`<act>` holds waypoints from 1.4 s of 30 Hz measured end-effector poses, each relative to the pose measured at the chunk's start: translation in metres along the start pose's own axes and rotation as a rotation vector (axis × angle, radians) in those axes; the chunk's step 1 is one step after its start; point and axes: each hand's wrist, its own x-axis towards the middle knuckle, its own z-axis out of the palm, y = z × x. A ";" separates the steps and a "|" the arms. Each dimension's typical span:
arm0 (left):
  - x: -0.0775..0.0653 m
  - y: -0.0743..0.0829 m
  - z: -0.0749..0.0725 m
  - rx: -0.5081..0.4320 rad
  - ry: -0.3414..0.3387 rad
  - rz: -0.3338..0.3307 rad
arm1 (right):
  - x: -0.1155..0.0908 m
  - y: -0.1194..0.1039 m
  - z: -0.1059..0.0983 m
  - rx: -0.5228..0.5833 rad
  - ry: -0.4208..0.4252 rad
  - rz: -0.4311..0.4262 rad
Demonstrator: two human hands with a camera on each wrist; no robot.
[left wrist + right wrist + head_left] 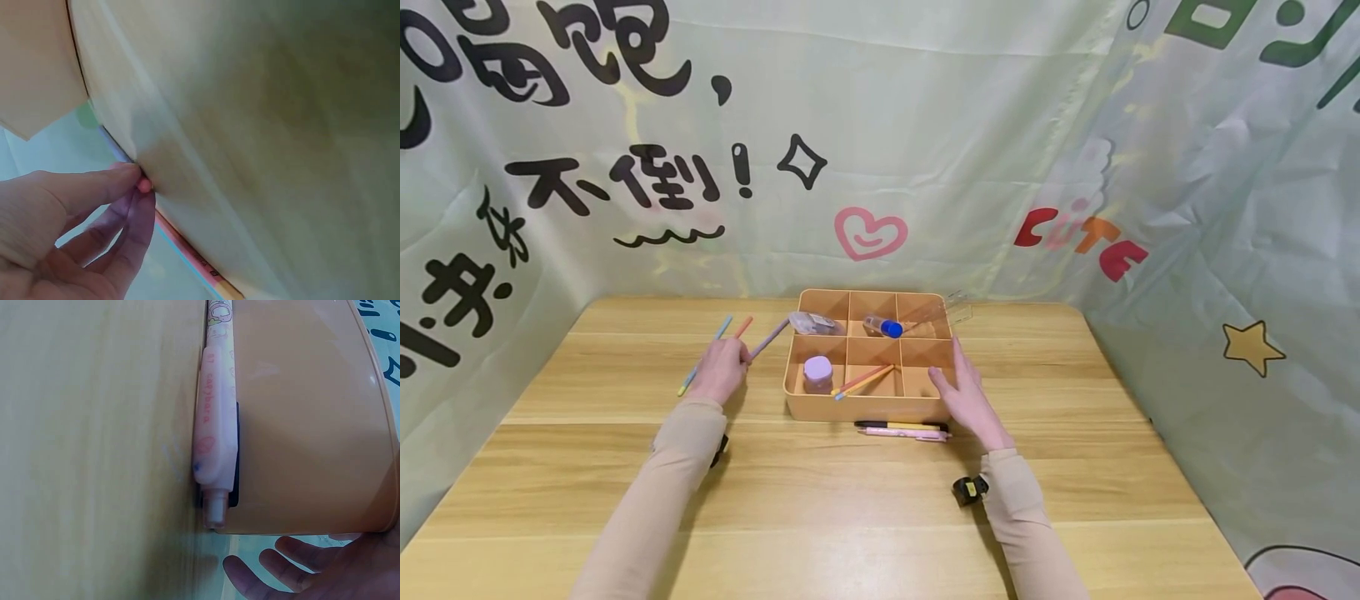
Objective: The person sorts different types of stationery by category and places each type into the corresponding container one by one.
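Note:
My left hand (pixel 720 371) is at the left of the tan organizer box (pixel 868 408). Thumb and fingertips pinch a slim purple pencil (pixel 771 337) near its pink end; its other end points toward the box. Close by on the table lie a red pencil (pixel 194 256) and a blue pencil with a yellow end (pixel 687 380). At the box's right front corner is my right hand (pixel 970 396), its thumb over the rim and its fingers loosely spread along the outer side. Two pens, including a pink one (pixel 215 425), lie before the box.
The box's compartments hold a purple-lidded jar (pixel 817 373), an orange pencil (pixel 865 383) beside a red one, a blue-capped clear tube (pixel 883 326) and a clear packet (pixel 815 323). A transparent ruler-like piece (pixel 957 307) sticks out at the back right. Printed cloth (pixel 970 125) hangs behind the table.

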 end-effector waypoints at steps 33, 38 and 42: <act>-0.037 0.018 -0.017 -0.173 -0.096 -0.189 | -0.001 -0.002 0.001 -0.009 0.011 -0.013; -0.045 0.022 -0.019 -0.197 0.015 -0.181 | 0.000 -0.001 0.001 -0.011 0.015 -0.016; -0.049 0.026 -0.022 -0.196 0.107 -0.159 | -0.001 -0.001 0.000 -0.009 0.012 -0.014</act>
